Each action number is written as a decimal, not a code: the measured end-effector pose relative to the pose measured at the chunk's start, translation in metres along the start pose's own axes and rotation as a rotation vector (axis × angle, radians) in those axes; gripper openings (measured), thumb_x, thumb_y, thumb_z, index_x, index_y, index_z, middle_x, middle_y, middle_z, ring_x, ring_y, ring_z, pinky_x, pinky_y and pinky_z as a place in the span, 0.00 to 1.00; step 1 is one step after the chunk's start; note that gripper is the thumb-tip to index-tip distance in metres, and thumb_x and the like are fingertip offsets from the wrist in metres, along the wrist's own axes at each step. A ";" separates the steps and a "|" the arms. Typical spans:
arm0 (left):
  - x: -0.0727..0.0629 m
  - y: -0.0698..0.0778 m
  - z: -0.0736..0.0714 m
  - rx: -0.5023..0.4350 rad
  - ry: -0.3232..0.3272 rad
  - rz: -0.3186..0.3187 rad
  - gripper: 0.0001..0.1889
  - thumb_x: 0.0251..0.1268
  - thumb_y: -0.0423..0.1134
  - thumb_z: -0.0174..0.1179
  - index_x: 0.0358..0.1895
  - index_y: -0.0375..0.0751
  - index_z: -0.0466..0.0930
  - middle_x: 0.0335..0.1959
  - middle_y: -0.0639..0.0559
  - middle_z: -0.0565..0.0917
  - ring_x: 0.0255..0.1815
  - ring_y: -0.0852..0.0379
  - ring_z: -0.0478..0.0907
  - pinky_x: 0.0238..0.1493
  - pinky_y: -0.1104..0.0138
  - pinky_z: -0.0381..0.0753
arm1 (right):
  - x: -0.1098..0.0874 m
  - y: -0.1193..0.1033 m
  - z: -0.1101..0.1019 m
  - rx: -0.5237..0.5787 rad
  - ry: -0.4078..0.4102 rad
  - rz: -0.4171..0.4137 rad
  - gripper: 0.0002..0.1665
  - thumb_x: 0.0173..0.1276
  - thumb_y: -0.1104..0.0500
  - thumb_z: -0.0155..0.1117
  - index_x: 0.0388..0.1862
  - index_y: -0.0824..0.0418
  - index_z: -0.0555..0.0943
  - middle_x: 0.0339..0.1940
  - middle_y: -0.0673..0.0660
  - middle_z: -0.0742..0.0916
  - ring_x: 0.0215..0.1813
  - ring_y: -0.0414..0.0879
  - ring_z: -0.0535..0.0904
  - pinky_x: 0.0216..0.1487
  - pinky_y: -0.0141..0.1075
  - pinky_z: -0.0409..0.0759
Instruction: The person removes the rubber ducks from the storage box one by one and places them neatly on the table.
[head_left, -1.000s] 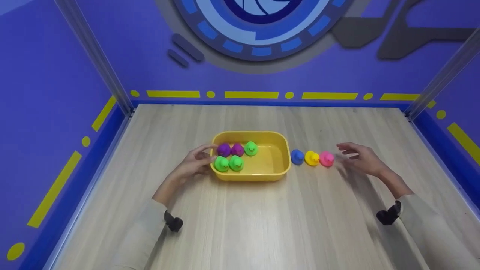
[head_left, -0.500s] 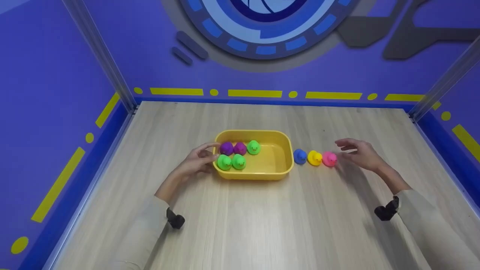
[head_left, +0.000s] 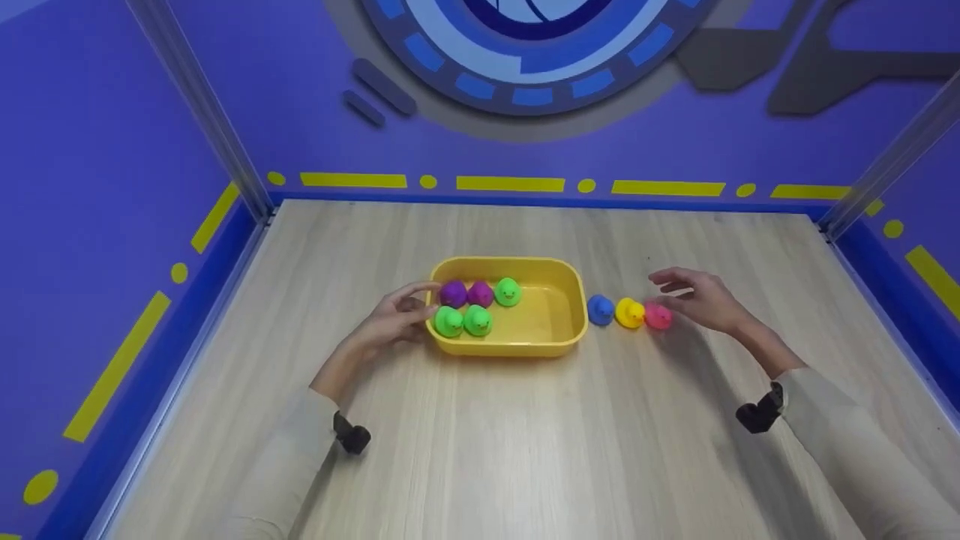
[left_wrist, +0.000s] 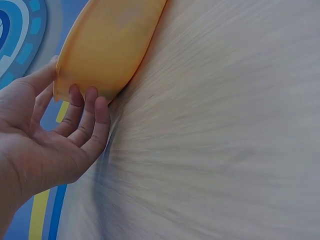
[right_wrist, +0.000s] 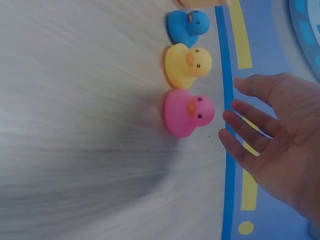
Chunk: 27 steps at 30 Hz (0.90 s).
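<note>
- Change: the right hand [head_left: 701, 300] is farther left than half a second ago. It now hangs above and just right of the pink duck [head_left: 659, 318]; in the head view its fingertips overlap the duck's far edge.
- Right grip: released. The fingers are spread and slightly bent, hold nothing, and stand apart from the pink duck in the right wrist view.
- Left grip: the left hand [head_left: 394, 319] grasps the left end of the yellow tray [head_left: 510, 349], thumb at the rim, fingers against the outer wall. Unchanged.
- Outside the tray, on the table [head_left: 480, 435]: the blue duck [head_left: 600, 310] just beside the tray's right end, then the yellow duck [head_left: 630, 313], then the pink duck. Row order unchanged.
- Inside the tray, far row, left to right: dark purple duck [head_left: 453, 293], lighter purple duck [head_left: 480, 294], far green duck [head_left: 508, 292]. Near row: left green duck [head_left: 449, 322], right green duck [head_left: 478, 321]. Layout unchanged.
- Meaning, as judged: the right hand's approach is incomplete; the pink duck is its nearest item, and the tray is steadied.
</note>
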<state>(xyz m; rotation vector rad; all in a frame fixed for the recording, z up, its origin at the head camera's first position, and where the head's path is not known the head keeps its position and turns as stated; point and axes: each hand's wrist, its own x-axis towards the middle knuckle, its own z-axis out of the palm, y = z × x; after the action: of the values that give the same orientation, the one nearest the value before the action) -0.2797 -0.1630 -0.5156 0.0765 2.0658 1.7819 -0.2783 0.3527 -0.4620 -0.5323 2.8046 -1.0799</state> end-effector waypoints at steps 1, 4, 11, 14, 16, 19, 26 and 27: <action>0.000 0.000 0.000 0.000 0.000 0.002 0.28 0.72 0.45 0.65 0.73 0.54 0.71 0.47 0.49 0.78 0.40 0.56 0.81 0.43 0.64 0.86 | 0.001 -0.002 0.000 0.006 0.002 -0.008 0.24 0.71 0.71 0.63 0.65 0.71 0.76 0.64 0.73 0.81 0.62 0.68 0.79 0.62 0.61 0.78; 0.000 0.002 0.000 -0.008 -0.003 0.014 0.28 0.72 0.45 0.65 0.73 0.53 0.71 0.47 0.49 0.78 0.39 0.56 0.81 0.42 0.64 0.87 | 0.005 -0.010 0.000 0.024 0.006 -0.039 0.24 0.70 0.73 0.63 0.64 0.72 0.77 0.63 0.73 0.81 0.62 0.69 0.80 0.62 0.61 0.79; -0.002 0.000 0.002 -0.069 -0.005 0.010 0.27 0.73 0.42 0.64 0.73 0.52 0.71 0.46 0.50 0.78 0.37 0.56 0.80 0.39 0.66 0.85 | 0.010 -0.029 0.005 0.039 -0.011 -0.058 0.22 0.71 0.70 0.65 0.63 0.69 0.78 0.62 0.69 0.82 0.61 0.67 0.81 0.61 0.52 0.83; -0.004 -0.004 0.004 -0.113 -0.017 0.006 0.27 0.73 0.40 0.63 0.73 0.50 0.71 0.46 0.50 0.78 0.36 0.57 0.79 0.37 0.67 0.83 | 0.010 -0.034 0.009 0.036 -0.023 -0.049 0.22 0.71 0.68 0.66 0.64 0.68 0.78 0.62 0.69 0.83 0.61 0.66 0.81 0.61 0.54 0.83; -0.003 -0.007 0.005 -0.145 -0.020 0.022 0.27 0.73 0.38 0.63 0.73 0.47 0.70 0.45 0.51 0.78 0.34 0.59 0.79 0.36 0.68 0.82 | 0.012 -0.036 0.011 0.028 -0.022 -0.042 0.22 0.71 0.68 0.66 0.64 0.68 0.78 0.63 0.68 0.83 0.61 0.65 0.81 0.61 0.54 0.83; -0.001 -0.007 0.007 -0.180 -0.006 0.054 0.27 0.72 0.35 0.63 0.73 0.44 0.71 0.45 0.52 0.75 0.36 0.61 0.76 0.35 0.70 0.80 | 0.017 -0.040 0.013 0.023 -0.017 -0.043 0.23 0.71 0.67 0.66 0.64 0.67 0.78 0.63 0.67 0.83 0.62 0.64 0.81 0.62 0.52 0.83; 0.002 0.001 0.007 -0.179 0.015 0.051 0.28 0.71 0.34 0.64 0.73 0.42 0.71 0.48 0.52 0.73 0.42 0.60 0.75 0.41 0.69 0.82 | 0.032 -0.057 0.018 0.055 -0.037 -0.068 0.22 0.73 0.65 0.65 0.64 0.66 0.78 0.62 0.66 0.83 0.61 0.65 0.81 0.62 0.48 0.84; 0.002 0.002 0.006 -0.175 0.014 0.048 0.28 0.71 0.34 0.64 0.73 0.42 0.71 0.48 0.52 0.73 0.41 0.60 0.76 0.40 0.69 0.82 | 0.034 -0.060 0.019 0.061 -0.041 -0.066 0.22 0.73 0.65 0.65 0.64 0.65 0.78 0.62 0.66 0.83 0.61 0.64 0.81 0.62 0.48 0.84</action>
<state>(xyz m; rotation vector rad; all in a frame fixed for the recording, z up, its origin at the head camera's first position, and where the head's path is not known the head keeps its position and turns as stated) -0.2798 -0.1568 -0.5148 0.0637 1.9233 1.9891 -0.2886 0.2872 -0.4347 -0.6379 2.7271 -1.1484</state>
